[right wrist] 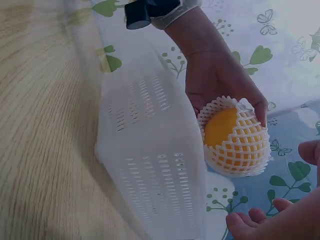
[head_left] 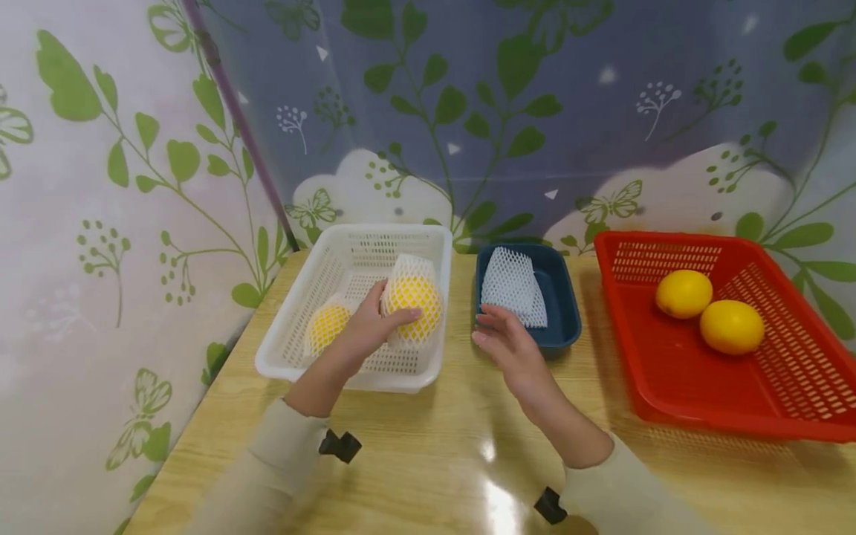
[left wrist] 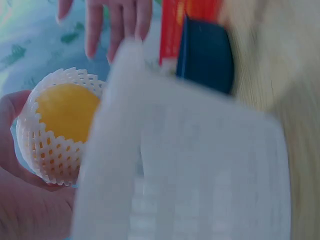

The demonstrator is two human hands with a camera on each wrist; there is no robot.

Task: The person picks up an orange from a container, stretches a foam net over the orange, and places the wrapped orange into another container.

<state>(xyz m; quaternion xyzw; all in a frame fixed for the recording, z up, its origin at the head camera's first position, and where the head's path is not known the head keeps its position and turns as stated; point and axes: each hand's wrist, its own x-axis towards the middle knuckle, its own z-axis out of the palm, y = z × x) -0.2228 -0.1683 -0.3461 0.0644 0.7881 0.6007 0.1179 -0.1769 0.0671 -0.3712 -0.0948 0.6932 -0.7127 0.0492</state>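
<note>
**Netted fruit (head_left: 423, 301) in the left hand (head_left: 361, 331), above the white basket (head_left: 294, 305)**

The fruit is yellow and nearly round, gripped over the right half of the white basket, clear of its rim. Its net (head_left: 413, 266) is pulled well round it, with loose mesh reaching past the far end, so the long axis of the pair runs roughly away from the person. Both wrist views show a bare yellow patch where the net gapes; the head view shows the meshed side.

The left hand comes at it from the left and near side, thumb across the top, fingers closed about as wide as the fruit. The right hand (head_left: 518, 360) has hold of nothing; its fingers are parted and slightly bent, at the near left corner of the blue tray (head_left: 563, 297). From those fingers the fruit lies to the left and a little farther off, a gap between them, so the left hand is the nearer one.

Below and left of the held fruit, a second netted fruit (head_left: 329, 325) lies in the white basket. The blue tray carries flat spare nets (head_left: 510, 286). Farther right, the red basket (head_left: 675, 371) holds two bare fruits (head_left: 732, 327), side by side. All three containers stand on the desk (head_left: 428, 461), before a leaf-patterned cloth (head_left: 588, 111).
</note>
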